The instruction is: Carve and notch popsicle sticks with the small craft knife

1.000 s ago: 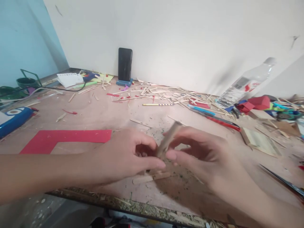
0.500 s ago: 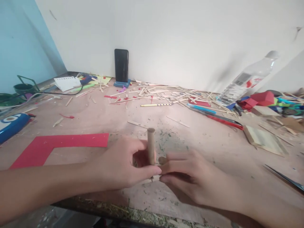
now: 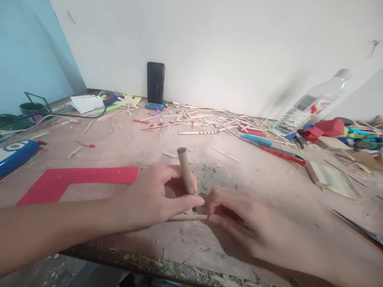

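Brown dowel (image 3: 186, 171) is in the L hand (image 3: 151, 195), above the near-middle of the table (image 3: 134, 147), top end free & leaning a bit L, btm end hidden behind the thumb. L fingers are curled round its far side, one fingertip showing just R of it; thumb lies across the near side, low down, tip pointing R. Grip's closed on the dowel, tho a gap shows b/w thumb & forefinger, L of it. R hand (image 3: 236, 211) is just beside, fingers bent in, thumb & forefinger pinched tog. on the R end of a thin stick (image 3: 191, 217). Stick runs L from there, roughly level, & goes out of sight by the L hand; can't tell if L fingers touch it. R hand's other fingers are tucked, partly hidden. Dark green bits (image 3: 214, 171) lie on the table just past the hands. Red paper (image 3: 86, 175), corner-shaped, is flat just past the L wrist. Further back: pencil (image 3: 198, 132), then loose sticks (image 3: 206, 114), & phone (image 3: 155, 81) upright on a blue stand (image 3: 155, 105). Far R: wood block (image 3: 333, 179) & tilted bottle (image 3: 314, 101).
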### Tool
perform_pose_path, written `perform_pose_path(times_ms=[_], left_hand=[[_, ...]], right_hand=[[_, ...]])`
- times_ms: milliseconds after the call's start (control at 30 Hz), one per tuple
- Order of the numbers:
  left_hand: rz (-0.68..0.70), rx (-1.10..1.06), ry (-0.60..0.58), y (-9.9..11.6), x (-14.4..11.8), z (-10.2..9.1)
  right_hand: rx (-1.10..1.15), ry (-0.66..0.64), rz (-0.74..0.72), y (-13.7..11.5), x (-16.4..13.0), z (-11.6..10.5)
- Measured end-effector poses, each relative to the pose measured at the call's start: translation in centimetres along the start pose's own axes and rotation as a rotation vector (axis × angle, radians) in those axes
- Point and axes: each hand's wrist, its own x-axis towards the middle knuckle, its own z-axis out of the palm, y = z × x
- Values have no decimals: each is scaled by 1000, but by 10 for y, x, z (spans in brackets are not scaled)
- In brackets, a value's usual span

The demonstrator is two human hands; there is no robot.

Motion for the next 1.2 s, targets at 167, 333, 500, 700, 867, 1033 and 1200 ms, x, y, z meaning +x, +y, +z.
perform_pose_path(times_ms=[167,333,500,700,867,1033,1200], left_hand=[[-26,-19,41,1,0,-2],[-39,2,6,-7,1,-2],[-59,93,-57,-10,2,1],[-54,124,-23,-8,2,2],[-34,149,-70,-8,0,1],[-15,225,-96,-7,0,1],[-11,222,-95,-2,1,1]], right_hand=[[65,3,42,3,2,-5],[59,26,-37,7,5,5],[45,19,-83,13,4,11],[36,14,-102,13,3,9],[24,14,-122,13,4,9],[8,34,-126,14,4,9],[7,23,-127,14,3,10]])
